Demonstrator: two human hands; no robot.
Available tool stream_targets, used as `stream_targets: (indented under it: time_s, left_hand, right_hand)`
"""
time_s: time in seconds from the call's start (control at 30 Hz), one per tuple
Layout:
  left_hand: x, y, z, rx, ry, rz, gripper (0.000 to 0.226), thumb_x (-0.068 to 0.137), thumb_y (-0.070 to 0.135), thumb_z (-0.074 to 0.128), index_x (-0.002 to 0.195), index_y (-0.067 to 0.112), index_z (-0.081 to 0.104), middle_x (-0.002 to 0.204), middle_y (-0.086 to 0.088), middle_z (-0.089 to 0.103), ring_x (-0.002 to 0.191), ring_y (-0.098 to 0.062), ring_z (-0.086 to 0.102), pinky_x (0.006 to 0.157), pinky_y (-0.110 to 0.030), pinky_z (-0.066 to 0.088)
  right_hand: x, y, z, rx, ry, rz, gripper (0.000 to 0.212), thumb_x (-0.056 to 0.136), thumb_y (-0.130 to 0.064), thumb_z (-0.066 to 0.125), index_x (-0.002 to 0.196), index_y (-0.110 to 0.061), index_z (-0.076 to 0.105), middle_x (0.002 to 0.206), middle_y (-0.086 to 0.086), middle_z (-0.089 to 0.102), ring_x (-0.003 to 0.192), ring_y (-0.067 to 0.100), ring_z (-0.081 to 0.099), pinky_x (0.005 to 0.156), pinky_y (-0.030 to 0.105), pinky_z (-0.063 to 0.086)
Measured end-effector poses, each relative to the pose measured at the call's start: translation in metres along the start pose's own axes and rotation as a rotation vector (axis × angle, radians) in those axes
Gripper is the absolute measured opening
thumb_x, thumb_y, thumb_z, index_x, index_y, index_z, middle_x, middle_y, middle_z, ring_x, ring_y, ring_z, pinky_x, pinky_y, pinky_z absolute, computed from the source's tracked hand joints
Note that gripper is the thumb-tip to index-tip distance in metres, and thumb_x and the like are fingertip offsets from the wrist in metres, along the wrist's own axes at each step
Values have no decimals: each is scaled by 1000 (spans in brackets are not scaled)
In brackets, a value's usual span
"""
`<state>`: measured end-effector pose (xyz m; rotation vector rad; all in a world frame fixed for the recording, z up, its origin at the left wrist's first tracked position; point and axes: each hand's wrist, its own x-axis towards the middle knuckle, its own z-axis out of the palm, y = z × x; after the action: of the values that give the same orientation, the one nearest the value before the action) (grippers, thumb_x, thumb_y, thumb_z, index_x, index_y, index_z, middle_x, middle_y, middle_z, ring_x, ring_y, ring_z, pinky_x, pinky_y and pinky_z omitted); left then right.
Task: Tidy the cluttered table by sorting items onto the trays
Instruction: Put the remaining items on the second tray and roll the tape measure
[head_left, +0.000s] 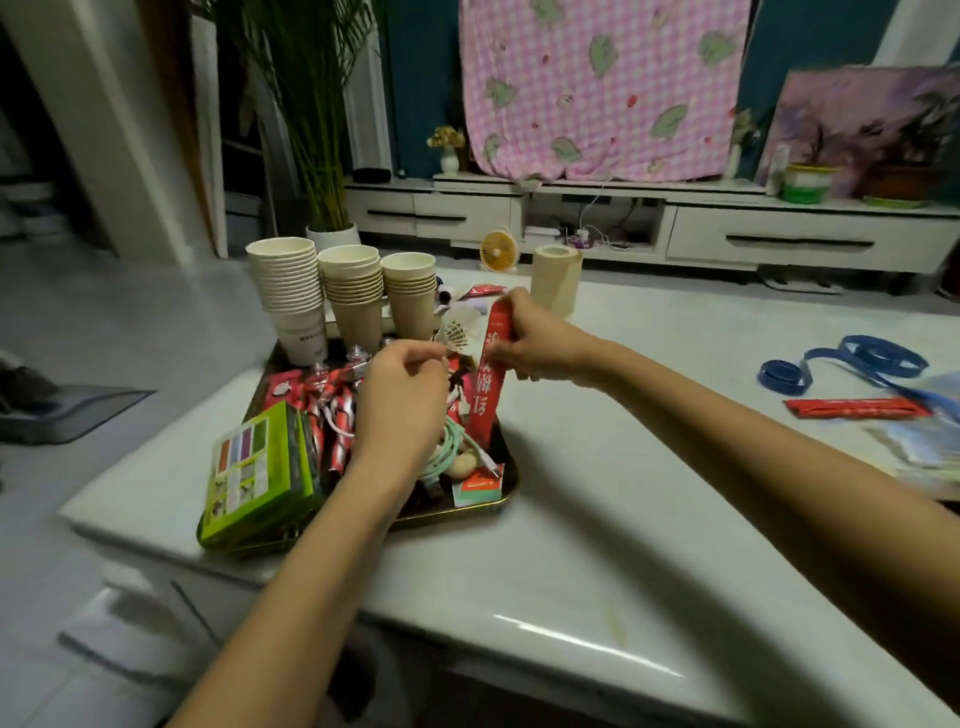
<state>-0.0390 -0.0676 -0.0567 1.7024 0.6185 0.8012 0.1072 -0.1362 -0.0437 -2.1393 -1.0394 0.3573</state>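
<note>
The red packet (488, 374) stands nearly upright. Its long axis runs top to bottom with a slight lean, and its lower end dips among the clutter near the right edge of the tray (511, 488). Your right hand (530, 343) grips its upper half from the right side, fingers curled round it. The free length therefore hangs below and to the left of your grip, and laying it flat probably means tipping the top down along the tray. Your left hand (402, 395) hovers just beside it over the tray. Thumb and forefinger are drawn together near the shuttlecock (457, 332), but I cannot tell whether they pinch anything. Below it lie the mint cable (452, 441), the red sweets and the green box (260, 462), with the stacked paper cups (353, 291) at the far end. A second red packet (857, 408) lies on the table (623, 493) well off to your right, near the blue ribbon (852, 364), on your right hand's side.
</note>
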Motion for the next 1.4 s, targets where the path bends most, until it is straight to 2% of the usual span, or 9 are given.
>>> stream_targets:
  time_s: [0.17,0.3,0.5,0.67,0.87,0.93,1.07,1.3,1.4]
  left_hand:
    - [1,-8,-20,32,12,3,31,92,5,44,77,29,58,85,6,62,93,-23,63,87,-44,52]
    - [3,-12,-26,39,26,5,31,91,7,45,76,30,59,80,6,63,82,-24,64,78,-46,53]
    - [5,-12,-23,66,-9,21,32,92,7,44,76,31,58,76,4,62,84,-31,65,74,-47,53]
    - [5,-15,-14,94,-47,55,25,91,7,44,84,24,61,76,8,61,84,-28,66,70,-40,53]
    - [2,-14,2,82,-68,53,25,86,3,45,82,20,61,90,-3,64,92,-24,63,80,-33,49]
    - [-1,-13,10,73,-78,45,24,85,1,44,89,14,64,93,-5,65,94,-23,63,85,-32,49]
    - [-5,-12,35,57,-117,34,26,85,0,44,84,17,63,94,-10,66,94,-27,63,85,-36,51]
    - [-22,-9,96,31,-274,48,23,87,1,41,89,15,59,105,-13,64,98,-30,62,89,-38,50]
    - [-37,-6,122,41,-376,55,23,89,5,40,93,16,60,104,-5,62,95,-22,62,72,-22,46]
  right_hand:
    - [32,4,24,-103,-169,144,16,91,-3,49,103,-3,39,83,15,54,57,14,43,40,21,34]
    - [50,-2,21,-193,-128,94,30,92,0,42,121,-5,46,109,27,59,71,22,47,47,24,33]
    - [56,14,32,-377,-237,256,9,92,-8,47,99,-4,42,72,8,49,54,14,41,42,22,34]
    - [43,24,47,-181,115,88,34,95,-23,50,121,-2,43,107,14,56,92,25,54,67,31,44]
    - [10,31,92,-488,288,-55,31,95,-24,40,118,-10,55,112,16,49,102,31,44,85,41,41]
    - [8,30,91,-567,237,-26,32,93,-25,43,121,-12,54,117,16,47,108,33,41,90,40,38]
    - [0,27,62,-265,108,36,22,89,-17,53,111,-20,55,110,14,48,117,38,39,96,41,35]
    - [-44,100,-47,-287,400,283,42,86,-4,48,128,-4,49,129,20,47,117,32,48,100,38,39]
    - [-84,146,-98,-527,416,412,47,83,3,45,129,-3,45,129,21,45,118,35,44,97,40,39]
